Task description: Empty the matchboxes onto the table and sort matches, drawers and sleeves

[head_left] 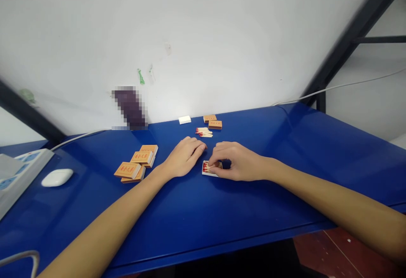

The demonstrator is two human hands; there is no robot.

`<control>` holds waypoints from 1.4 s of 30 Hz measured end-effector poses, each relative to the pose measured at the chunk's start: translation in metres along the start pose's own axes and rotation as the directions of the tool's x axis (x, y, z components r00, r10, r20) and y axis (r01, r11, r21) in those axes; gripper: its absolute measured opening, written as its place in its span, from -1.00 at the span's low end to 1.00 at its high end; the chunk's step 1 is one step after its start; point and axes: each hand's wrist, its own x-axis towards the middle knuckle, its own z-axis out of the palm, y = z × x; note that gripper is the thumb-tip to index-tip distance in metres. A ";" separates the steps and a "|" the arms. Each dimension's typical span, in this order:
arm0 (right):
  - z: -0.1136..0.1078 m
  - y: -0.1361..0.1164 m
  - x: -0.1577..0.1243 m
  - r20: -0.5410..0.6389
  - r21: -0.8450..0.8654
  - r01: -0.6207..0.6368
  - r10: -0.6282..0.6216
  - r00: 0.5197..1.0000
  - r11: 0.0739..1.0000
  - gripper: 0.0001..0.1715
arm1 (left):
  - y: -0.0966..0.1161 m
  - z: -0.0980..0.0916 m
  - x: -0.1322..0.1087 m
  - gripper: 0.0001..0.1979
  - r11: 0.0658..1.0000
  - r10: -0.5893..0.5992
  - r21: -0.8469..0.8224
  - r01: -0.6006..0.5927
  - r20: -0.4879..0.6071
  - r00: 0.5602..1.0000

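Observation:
My right hand [236, 161] is over a small white matchbox tray [212, 175] that holds red-tipped matches [206, 167]. Its thumb and index finger pinch at the matches inside; how many they grip is hard to see. Close by on the left, my left hand [185, 156] lies palm down on the table, fingers loosely stretched and holding nothing. Beyond the hands is a loose pile of red-headed matches [204, 132]. Two orange matchbox sleeves [215, 124] lie behind that pile, near the wall.
Several orange matchboxes [127, 170] are stacked left of my left forearm on the blue table [203, 223]. A white block-like object [185, 119] sits by the wall. Farther left are a white earbud-style case [57, 177] and a power strip [25, 172] with a cable.

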 end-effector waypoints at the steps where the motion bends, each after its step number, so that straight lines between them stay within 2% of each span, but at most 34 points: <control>1: 0.001 -0.001 0.000 -0.010 0.008 0.007 -0.007 1.000 1.000 -0.83 | 0.000 0.000 0.000 -0.54 1.000 0.005 0.006 -0.005 0.002 1.000; 5: 0.007 0.001 0.000 -0.077 -0.015 0.046 -0.047 0.996 0.999 -0.79 | 0.000 0.000 0.001 -0.54 1.000 0.009 0.024 -0.010 0.009 1.000; 7: 0.008 0.010 0.001 -0.157 -0.041 0.011 -0.017 0.988 0.999 -0.73 | 0.000 0.000 0.000 -0.54 1.000 0.008 0.021 -0.008 0.010 1.000; 9: 0.004 0.026 0.001 -0.251 -0.065 -0.087 0.068 0.966 0.994 -0.69 | 0.001 -0.002 -0.001 -0.55 1.000 0.021 0.003 -0.021 0.007 1.000; 11: -0.002 0.046 0.001 -0.306 -0.160 -0.202 0.146 0.941 0.966 -0.70 | 0.005 -0.003 -0.004 -0.59 0.998 0.059 -0.015 -0.059 0.003 0.998; 14: -0.012 0.073 -0.001 -0.269 -0.304 -0.351 0.273 0.924 0.886 -0.71 | 0.011 -0.006 -0.009 -0.70 0.988 0.147 -0.043 -0.148 -0.031 0.989; 17: -0.016 0.088 -0.004 -0.236 -0.403 -0.460 0.395 0.888 0.792 -0.46 | 0.016 -0.008 -0.010 -0.73 0.976 0.211 -0.055 -0.213 -0.035 0.977; 20: -0.014 0.090 -0.004 -0.180 -0.433 -0.476 0.444 0.878 0.766 -0.39 | 0.021 -0.009 -0.009 -0.71 0.971 0.237 -0.035 -0.236 0.055 0.970; 23: -0.013 0.088 -0.003 -0.178 -0.429 -0.496 0.467 0.866 0.755 -0.52 | 0.023 -0.009 -0.006 -0.68 0.975 0.223 -0.016 -0.223 0.114 0.968; 27: -0.013 0.086 -0.003 -0.225 -0.409 -0.521 0.470 0.853 0.750 -0.72 | 0.022 -0.006 -0.006 -0.69 0.984 0.180 -0.004 -0.180 0.103 0.978; 31: -0.012 0.086 -0.003 -0.240 -0.387 -0.519 0.460 0.855 0.762 -0.76 | 0.019 -0.003 -0.005 -0.73 0.996 0.087 -0.005 -0.087 0.072 0.994; 34: -0.012 0.086 -0.004 -0.246 -0.364 -0.511 0.448 0.859 0.779 -0.62 | 0.019 -0.002 -0.005 -0.74 0.998 0.057 -0.008 -0.056 0.050 0.997; 37: -0.012 0.086 -0.004 -0.189 -0.407 -0.465 0.426 0.885 0.786 -0.43 | 0.018 -0.002 -0.005 -0.72 0.998 0.068 -0.009 -0.068 0.036 0.997; 40: -0.012 0.086 -0.004 -0.125 -0.449 -0.435 0.427 0.895 0.781 -0.45 | 0.018 -0.002 -0.005 -0.68 0.997 0.075 -0.012 -0.075 0.042 0.996; 42: -0.013 0.086 -0.004 -0.133 -0.440 -0.443 0.432 0.892 0.781 -0.48 | 0.018 -0.002 -0.005 -0.67 0.997 0.082 -0.016 -0.081 0.058 0.995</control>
